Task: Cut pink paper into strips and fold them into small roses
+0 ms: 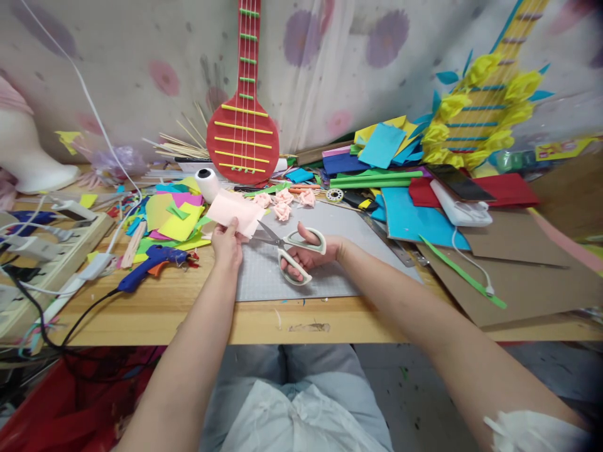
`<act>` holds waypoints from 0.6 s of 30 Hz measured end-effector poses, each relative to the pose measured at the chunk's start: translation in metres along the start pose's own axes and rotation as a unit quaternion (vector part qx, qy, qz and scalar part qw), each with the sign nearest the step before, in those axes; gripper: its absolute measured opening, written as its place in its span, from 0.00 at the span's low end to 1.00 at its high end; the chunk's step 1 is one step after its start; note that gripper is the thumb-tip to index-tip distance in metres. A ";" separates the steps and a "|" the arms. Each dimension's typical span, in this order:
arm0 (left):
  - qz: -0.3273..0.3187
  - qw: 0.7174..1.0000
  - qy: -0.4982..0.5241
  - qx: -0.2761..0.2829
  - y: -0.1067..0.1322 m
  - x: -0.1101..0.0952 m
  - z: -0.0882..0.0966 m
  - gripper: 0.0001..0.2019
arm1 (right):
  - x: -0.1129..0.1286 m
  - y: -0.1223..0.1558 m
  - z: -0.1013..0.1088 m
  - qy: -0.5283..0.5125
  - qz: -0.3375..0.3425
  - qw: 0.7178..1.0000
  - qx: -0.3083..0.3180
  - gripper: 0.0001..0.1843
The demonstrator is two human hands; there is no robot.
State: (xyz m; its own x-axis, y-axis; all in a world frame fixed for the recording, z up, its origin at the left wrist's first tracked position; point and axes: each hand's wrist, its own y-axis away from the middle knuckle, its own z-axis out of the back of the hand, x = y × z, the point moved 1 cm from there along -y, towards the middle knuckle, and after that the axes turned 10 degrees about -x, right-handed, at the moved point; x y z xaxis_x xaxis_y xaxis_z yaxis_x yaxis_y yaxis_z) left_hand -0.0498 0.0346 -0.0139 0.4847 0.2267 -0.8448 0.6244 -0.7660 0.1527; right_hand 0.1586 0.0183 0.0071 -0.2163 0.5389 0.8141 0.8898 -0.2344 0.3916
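Note:
My left hand (pixel 227 243) pinches the near edge of a pale pink paper sheet (pixel 234 211) and holds it above the grey cutting mat (pixel 330 251). My right hand (pixel 308 253) has its fingers through the handles of white scissors (pixel 288 245). The blades are open and point left at the paper's lower right edge. Several small pink paper roses (pixel 284 202) lie on the far side of the mat.
A blue glue gun (pixel 149 263) lies left of the mat beside coloured paper scraps (pixel 174 220). A power strip (pixel 42 251) sits far left. Stacked coloured sheets (pixel 400 188), a phone (pixel 459 182), brown cardboard (pixel 513 270) and two paper guitars (pixel 244 125) fill the back and right.

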 end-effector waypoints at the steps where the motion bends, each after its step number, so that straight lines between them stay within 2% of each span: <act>1: -0.003 1.000 0.008 -0.003 0.000 0.000 0.000 0.13 | 0.000 0.000 0.001 0.001 0.007 1.000 0.007 0.52; 5: -0.001 0.999 0.032 -0.019 0.003 -0.002 -0.002 0.12 | 0.001 0.005 0.006 -0.009 0.042 0.999 -0.001 0.54; 9: 0.001 1.000 -0.006 -0.015 0.002 0.001 -0.002 0.13 | 0.002 0.023 0.012 -0.022 0.071 0.997 -0.038 0.53; 11: -0.027 0.998 -0.052 -0.017 -0.001 0.004 0.000 0.13 | 0.002 0.030 0.012 -0.017 0.082 0.995 -0.054 0.52; 13: -0.089 0.988 -0.125 -0.021 -0.003 0.007 0.003 0.17 | 0.001 0.033 0.010 0.000 0.087 0.994 -0.070 0.49; 15: -0.173 0.959 -0.220 -0.029 -0.001 0.006 0.006 0.26 | 0.001 0.031 0.007 0.021 0.092 0.990 -0.106 0.44; 18: -0.313 0.877 -0.360 -0.058 0.008 -0.009 0.009 0.37 | 0.002 0.027 0.005 0.045 0.108 0.974 -0.196 0.36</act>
State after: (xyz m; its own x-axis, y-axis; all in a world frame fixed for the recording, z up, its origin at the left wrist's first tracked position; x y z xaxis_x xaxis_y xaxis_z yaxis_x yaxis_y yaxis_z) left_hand -0.0548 0.0212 -0.0092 -0.4610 0.1099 -0.8806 0.7090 -0.5511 -0.4400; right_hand 0.1845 0.0164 0.0171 -0.0924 0.3735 0.9230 0.7000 -0.6350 0.3270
